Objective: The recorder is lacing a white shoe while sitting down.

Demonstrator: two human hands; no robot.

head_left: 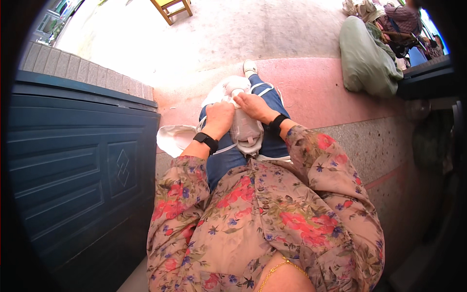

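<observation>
A whitish, soft-looking fabric item (246,125) with straps lies across my lap between my knees; its exact kind is unclear. My left hand (220,118) is curled closed at its upper left edge. My right hand (255,106) bends over the upper right edge, fingers closed on it near the left hand. Just beyond the fingers a white bunched part (227,87) is washed out by the light. Pale straps (262,89) trail over my jeans (228,163). By my left knee hangs another whitish rounded piece (176,137), its kind also unclear.
A dark blue panelled door (82,170) stands close on my left beside a tiled wall edge (87,70). At the far right is a stuffed grey-green sack (367,58), with a person (406,22) behind it. A wooden stool (172,9) stands ahead on the pale floor.
</observation>
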